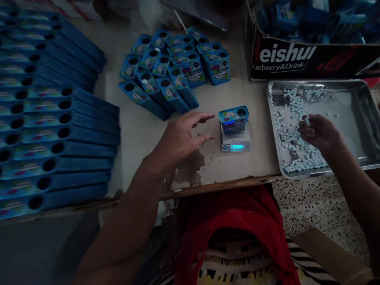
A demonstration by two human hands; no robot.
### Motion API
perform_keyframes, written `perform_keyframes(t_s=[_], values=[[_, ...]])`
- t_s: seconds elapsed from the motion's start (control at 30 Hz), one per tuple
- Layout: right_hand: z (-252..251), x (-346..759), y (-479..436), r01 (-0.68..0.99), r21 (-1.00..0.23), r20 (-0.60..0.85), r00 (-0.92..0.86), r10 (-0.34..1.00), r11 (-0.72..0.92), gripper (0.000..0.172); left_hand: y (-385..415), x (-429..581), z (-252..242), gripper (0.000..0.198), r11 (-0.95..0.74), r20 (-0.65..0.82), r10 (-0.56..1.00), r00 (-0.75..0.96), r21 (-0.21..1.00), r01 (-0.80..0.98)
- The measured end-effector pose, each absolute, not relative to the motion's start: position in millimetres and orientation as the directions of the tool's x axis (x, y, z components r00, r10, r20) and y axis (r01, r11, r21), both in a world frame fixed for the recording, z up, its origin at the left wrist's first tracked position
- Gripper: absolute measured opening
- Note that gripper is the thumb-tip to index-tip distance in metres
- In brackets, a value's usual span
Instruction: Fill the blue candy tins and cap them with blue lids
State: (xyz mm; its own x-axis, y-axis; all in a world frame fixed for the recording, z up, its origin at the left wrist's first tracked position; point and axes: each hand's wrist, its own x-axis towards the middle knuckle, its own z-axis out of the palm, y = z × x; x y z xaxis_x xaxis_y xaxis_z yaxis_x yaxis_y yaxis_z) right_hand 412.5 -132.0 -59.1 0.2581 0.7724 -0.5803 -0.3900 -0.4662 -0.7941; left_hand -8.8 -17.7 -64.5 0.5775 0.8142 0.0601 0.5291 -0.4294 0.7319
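Note:
A blue candy box (233, 114) with a round dark hole in its top stands on a small digital scale (227, 145) whose display glows. Just left of that box is my left hand (190, 130), thumb and fingers apart and nothing between them. Over the metal tray (360, 118), my right hand (319, 132) has its fingers closed on a few small pale candies (305, 118). Many more loose candies (301, 160) lie spread along the left and front of the tray.
Several upright blue boxes (190, 69) cluster behind the scale. Rows of more blue boxes (83, 138) fill the table's left side. A black carton (285, 59) full of blue boxes stands behind the tray. The table's worn front edge (219, 186) runs before me.

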Motion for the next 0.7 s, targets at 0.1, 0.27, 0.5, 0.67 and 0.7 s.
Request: perform_keyframes(t_s=[0.1,0.27,0.5,0.67,0.7], values=[[-54.9,391.2,-124.5,-0.377,-0.807,-0.557,0.229,0.798,-0.455,0.022,-13.4,-12.9,-66.6,0.052,-0.435,0.089,0.82,0.566,0.74,0.513],[-42.3,345.8,-97.8,-0.29,-0.849,-0.49,0.114,0.864,-0.443,0.034,-6.8,-30.3,-77.7,0.057,-0.421,0.099,0.823,0.559,0.766,0.485],[-14.8,291.3,-55.3,0.009,-0.959,-0.282,-0.008,0.959,-0.282,0.038,-4.8,-37.9,-81.2,0.057,-0.41,0.114,0.834,0.54,0.784,0.466],[-11.7,272.9,-41.2,0.305,-0.935,-0.199,-0.024,0.98,-0.183,0.036,-3.5,-34.2,-77.0,0.06,-0.39,0.069,0.826,0.559,0.786,0.479],[-11.6,270.5,-39.5,0.376,-0.912,-0.186,-0.022,0.982,-0.164,0.034,-3.2,-34.1,-76.7,0.061,-0.385,0.065,0.827,0.559,0.789,0.478]])
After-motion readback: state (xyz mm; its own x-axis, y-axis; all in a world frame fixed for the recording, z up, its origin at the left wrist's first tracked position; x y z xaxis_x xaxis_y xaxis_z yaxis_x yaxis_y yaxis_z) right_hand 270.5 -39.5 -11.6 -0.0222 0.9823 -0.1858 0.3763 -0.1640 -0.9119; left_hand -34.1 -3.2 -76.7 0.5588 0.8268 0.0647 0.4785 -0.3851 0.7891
